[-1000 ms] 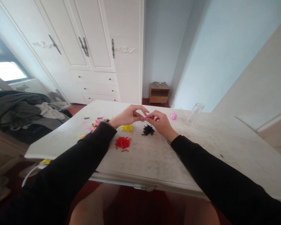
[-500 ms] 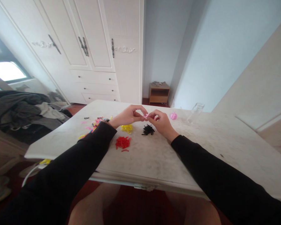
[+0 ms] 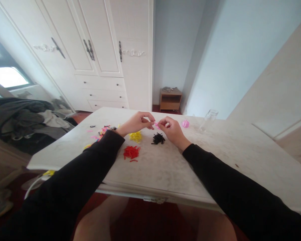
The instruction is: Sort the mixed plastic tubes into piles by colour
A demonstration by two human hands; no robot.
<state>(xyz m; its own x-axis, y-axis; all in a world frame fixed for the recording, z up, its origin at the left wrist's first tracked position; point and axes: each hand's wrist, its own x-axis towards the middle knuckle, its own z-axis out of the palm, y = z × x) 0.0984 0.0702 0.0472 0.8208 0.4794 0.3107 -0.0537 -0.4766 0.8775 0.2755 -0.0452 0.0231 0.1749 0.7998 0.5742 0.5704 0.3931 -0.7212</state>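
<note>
Over the back of the table, my right hand [image 3: 172,131] pinches a small pink band [image 3: 157,125] between thumb and forefinger. My left hand [image 3: 137,124] is at the other end of the band, its thumb and forefinger closed about it. Below my hands lie separate piles of small bands: a black pile [image 3: 158,138], a yellow pile [image 3: 135,136] and a red pile [image 3: 131,152] with one loose red piece in front. A mixed-colour pile [image 3: 104,132] is partly hidden behind my left wrist. Right of my right hand sits a pink bundle [image 3: 185,124].
A clear glass jar [image 3: 208,121] stands tilted in view at the table's back right. A small black loop [image 3: 92,126] lies at the left. The white table [image 3: 190,177] reaches to my knees. Behind are a white wardrobe [image 3: 100,88] and a small wooden cabinet [image 3: 170,104].
My left fingers have drawn slightly left, widening the gap between my hands, and more of the pink band shows. The piles and jar stay put.
</note>
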